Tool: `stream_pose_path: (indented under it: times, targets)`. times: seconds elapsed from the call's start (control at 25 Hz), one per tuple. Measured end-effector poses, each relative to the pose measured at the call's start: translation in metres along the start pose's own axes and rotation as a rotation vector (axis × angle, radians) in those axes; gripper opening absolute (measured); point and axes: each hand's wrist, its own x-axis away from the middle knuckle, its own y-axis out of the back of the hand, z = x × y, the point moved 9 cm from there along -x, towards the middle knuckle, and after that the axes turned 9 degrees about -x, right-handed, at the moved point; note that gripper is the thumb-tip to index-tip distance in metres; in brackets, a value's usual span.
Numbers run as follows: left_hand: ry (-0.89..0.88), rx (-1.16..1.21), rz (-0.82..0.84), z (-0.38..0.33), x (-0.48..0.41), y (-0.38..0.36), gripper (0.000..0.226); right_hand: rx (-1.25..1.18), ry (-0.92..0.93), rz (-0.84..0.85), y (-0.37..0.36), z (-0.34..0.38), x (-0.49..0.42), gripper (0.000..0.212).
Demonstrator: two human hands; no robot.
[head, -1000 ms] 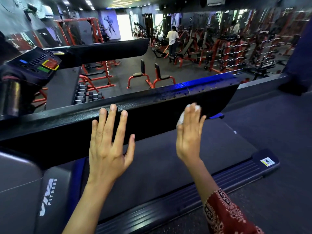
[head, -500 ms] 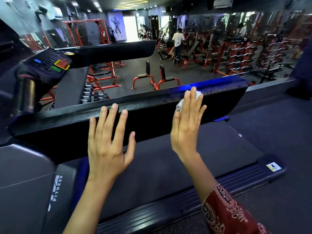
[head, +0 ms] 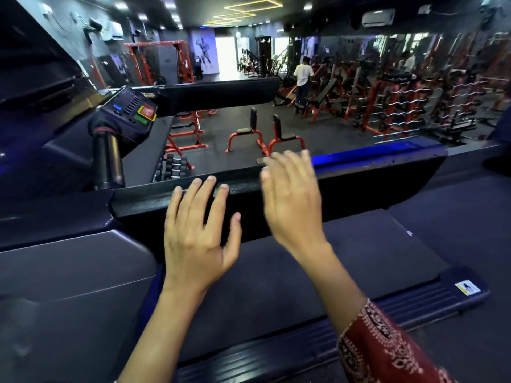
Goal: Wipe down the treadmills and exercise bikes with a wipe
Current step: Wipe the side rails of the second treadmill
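The treadmill's side rail (head: 373,183) is a long, black, rough-grained bar with a rounded top edge and a blue sheen at its far end. It runs across in front of me from nine o'clock to three o'clock. Both my hands are on it.

My left hand (head: 196,239) lies flat against the rail's near face, fingers straight and a little spread. The fingertips reach the top edge and the thumb points toward three o'clock. It holds nothing.

My right hand (head: 293,200) is just beside it at two o'clock and is blurred. Its fingers are straight and close together, laid over the rail's top. I cannot make out the wipe, so I cannot tell whether it is under that palm. A red patterned sleeve (head: 387,346) covers my right forearm.

Below the rail lies the flat, matte, dark belt (head: 359,258). Nearer me is a ribbed footboard (head: 387,308), with a small yellow-and-white sticker (head: 467,288) at its three o'clock end.

At ten o'clock from my left hand is the control panel (head: 127,114), with red, green and blue buttons, above a shiny metal handgrip (head: 107,161). At twelve o'clock, well beyond the rail, stand two red-framed benches (head: 249,134) on a dark floor. A person in a white shirt (head: 302,76) stands farther back.
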Motion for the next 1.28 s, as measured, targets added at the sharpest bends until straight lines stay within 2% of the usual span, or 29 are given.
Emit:
stream_pose_path:
  times: [0.08, 0.16, 0.28, 0.36, 0.48, 0.56, 0.64, 0.76, 0.84, 0.88, 1.0, 1.08, 1.2, 1.28]
  targets:
    - [-0.02, 0.037, 0.004, -0.001, -0.004, -0.001, 0.036, -0.048, 0.177, 0.124, -0.013, 0.032, 0.006, 0.039]
    - [-0.04, 0.059, 0.017, -0.001, -0.006, -0.003, 0.036, -0.021, 0.216, 0.163, -0.003, 0.012, 0.003, 0.04]
    - [-0.028, 0.068, 0.032, -0.002, -0.008, -0.003, 0.036, 0.101, -0.016, 0.041, 0.028, -0.045, -0.007, 0.039]
    - [-0.022, 0.064, 0.034, -0.006, -0.009, -0.004, 0.037, 0.118, -0.074, -0.005, 0.026, -0.042, -0.008, 0.04]
    - [-0.022, 0.073, 0.037, -0.013, -0.014, -0.01, 0.037, -0.023, 0.13, 0.109, 0.001, 0.003, -0.004, 0.04]
    - [-0.01, 0.083, 0.037, -0.02, -0.019, -0.014, 0.037, -0.048, 0.226, 0.172, 0.008, -0.004, -0.007, 0.04]
    - [0.001, 0.084, 0.038, -0.038, -0.024, -0.021, 0.037, 0.04, 0.164, 0.127, 0.032, -0.058, -0.011, 0.038]
    - [0.007, 0.076, 0.054, -0.075, -0.033, -0.035, 0.039, 0.172, -0.084, 0.014, 0.083, -0.158, -0.017, 0.039]
    - [-0.009, 0.077, 0.063, -0.098, -0.04, -0.045, 0.04, 0.195, -0.176, -0.018, 0.088, -0.176, -0.017, 0.04]
    - [-0.019, 0.077, 0.066, -0.106, -0.042, -0.049, 0.04, 0.164, -0.14, -0.007, 0.08, -0.163, -0.019, 0.04]
    - [-0.035, 0.066, 0.07, -0.128, -0.048, -0.059, 0.04, -0.018, 0.169, 0.162, 0.053, -0.109, -0.008, 0.045]
    - [-0.031, 0.062, 0.067, -0.143, -0.052, -0.065, 0.04, -0.003, 0.239, 0.217, 0.064, -0.13, -0.013, 0.047]
    - [-0.026, 0.066, 0.073, -0.163, -0.057, -0.072, 0.04, 0.087, -0.02, 0.08, 0.103, -0.211, -0.024, 0.043]
    - [-0.026, 0.059, 0.081, -0.174, -0.06, -0.075, 0.041, 0.082, -0.129, 0.024, 0.108, -0.221, -0.022, 0.042]
